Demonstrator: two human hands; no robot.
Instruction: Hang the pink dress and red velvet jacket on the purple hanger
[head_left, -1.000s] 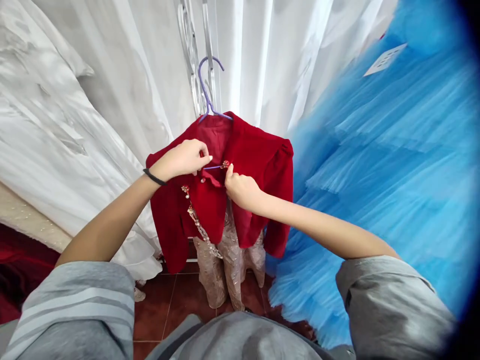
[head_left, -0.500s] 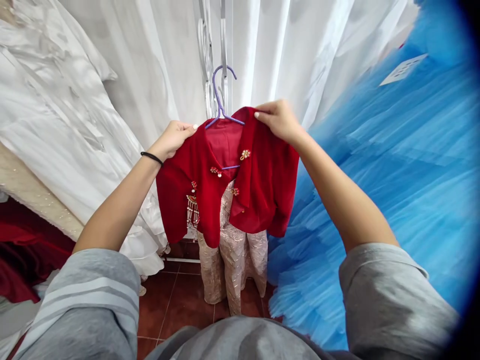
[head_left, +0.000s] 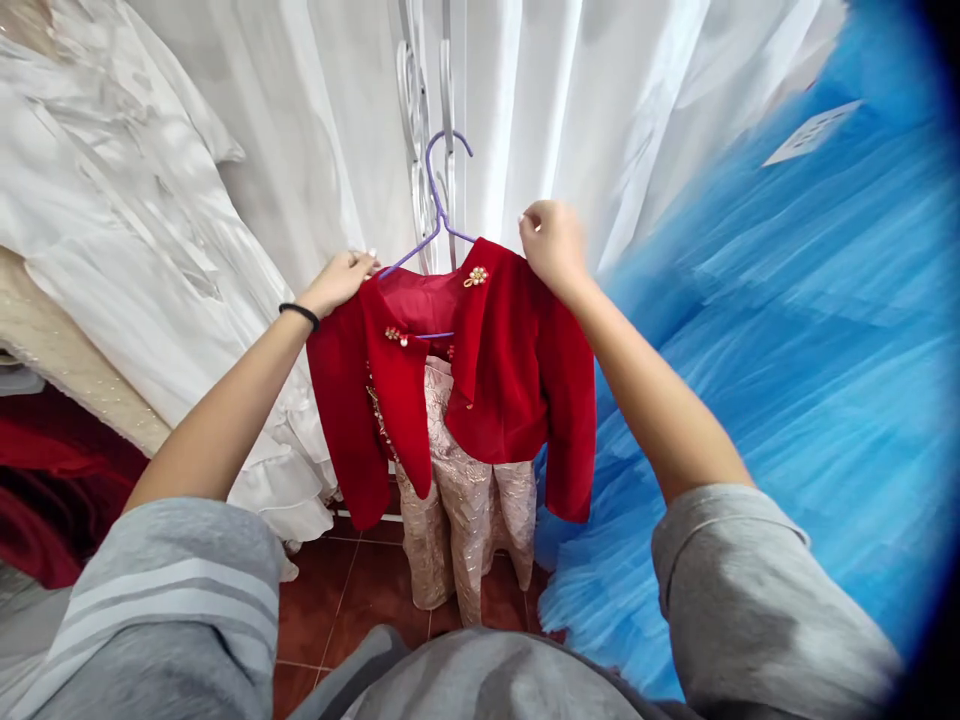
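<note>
A short red velvet jacket (head_left: 510, 350) with beaded gold-and-pearl trims hangs open at the front on a purple hanger (head_left: 442, 190). My left hand (head_left: 341, 283) is at the jacket's left shoulder, fingers closed at the cloth near the hanger's arm. Just above the other shoulder is my right hand (head_left: 555, 242), its fingers curled in and thumb tip meeting them, with no cloth visible between. Below the jacket hangs a pale pink-gold shiny garment (head_left: 457, 500), its upper part partly covered by the red velvet.
The hanger hooks on a white metal rack (head_left: 447, 90) before a white curtain (head_left: 300, 100). White gowns (head_left: 150, 270) crowd the left side, with dark red fabric (head_left: 52, 480) lower down. A blue tulle dress (head_left: 787, 350) fills the right. Red-brown floor tiles (head_left: 375, 590) lie below.
The jacket has dropped and spread wider, its sleeves hanging lower and more of the hanger showing. My right hand has come off its shoulder; my left hand has shifted slightly left.
</note>
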